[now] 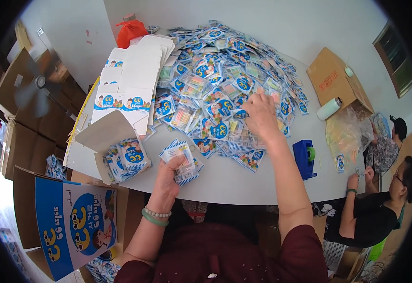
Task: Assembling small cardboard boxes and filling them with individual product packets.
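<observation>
In my left hand (168,177), near the table's front edge, is a small stack of clear and blue-printed packets (183,162), with striped coloured contents showing through. The thumb lies across the top of the stack. My right hand (262,117) reaches into a big heap of the same packets (206,70), its fingers curled and pinching one packet (240,114) at the fingertips. To the left of my left hand stands a small white box (106,133) with its flap up and several packets inside.
Flattened white cartons (140,66) are stacked at the left, beside a red bag (131,33). A blue tape dispenser (303,160), a white bottle (329,109) and a cardboard box (340,78) stand right. A large printed carton (76,221) is lower left. Co-workers (376,207) sit right.
</observation>
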The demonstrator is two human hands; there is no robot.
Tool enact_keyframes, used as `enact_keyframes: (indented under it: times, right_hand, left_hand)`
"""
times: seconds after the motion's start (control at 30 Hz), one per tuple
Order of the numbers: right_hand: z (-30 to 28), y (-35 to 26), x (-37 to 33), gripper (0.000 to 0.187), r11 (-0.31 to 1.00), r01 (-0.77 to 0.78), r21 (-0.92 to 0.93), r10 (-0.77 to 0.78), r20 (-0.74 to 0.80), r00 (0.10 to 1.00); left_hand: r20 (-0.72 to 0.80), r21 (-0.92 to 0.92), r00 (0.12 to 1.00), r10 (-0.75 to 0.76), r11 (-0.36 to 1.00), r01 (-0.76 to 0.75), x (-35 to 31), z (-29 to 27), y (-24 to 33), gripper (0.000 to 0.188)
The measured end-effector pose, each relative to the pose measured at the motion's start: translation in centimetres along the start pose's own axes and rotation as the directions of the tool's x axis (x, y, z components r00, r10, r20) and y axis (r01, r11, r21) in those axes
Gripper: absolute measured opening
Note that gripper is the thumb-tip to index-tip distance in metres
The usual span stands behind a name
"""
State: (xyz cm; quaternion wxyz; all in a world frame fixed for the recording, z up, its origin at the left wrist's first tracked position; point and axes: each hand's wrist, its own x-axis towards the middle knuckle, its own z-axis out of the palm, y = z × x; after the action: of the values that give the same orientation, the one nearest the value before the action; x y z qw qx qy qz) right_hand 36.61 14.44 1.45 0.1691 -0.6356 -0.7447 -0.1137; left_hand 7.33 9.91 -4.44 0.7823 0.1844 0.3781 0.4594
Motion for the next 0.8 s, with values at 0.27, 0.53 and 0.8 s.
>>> enact_keyframes:
  times: [0.27,0.53,0.8]
  right_hand:
    - [4.5,-2.7,3.1,0.037,0.983,0.179,-0.046,-0.17,0.157,0.973]
    - [-0.4,-7.0,-1.6,0.05,0.64,-0.471,0.607,0.327,0.339,0.882]
    - [4.2,-17.0,-8.9,0.046,0.222,-0.511,0.83,0.401,0.4,0.824]
  left_hand:
    - [0.009,-0.159,0.998,-0.058,0.986,0.059,0.3,0.3,-0.5,0.033]
    - [-0.068,0.142,0.979,0.194,0.973,-0.183,-0.2,0.0,-1.1,0.03]
    - [0.242,-0.138,0.969,0.043,0.99,-0.01,-1.2,0.8,-2.1,0.043]
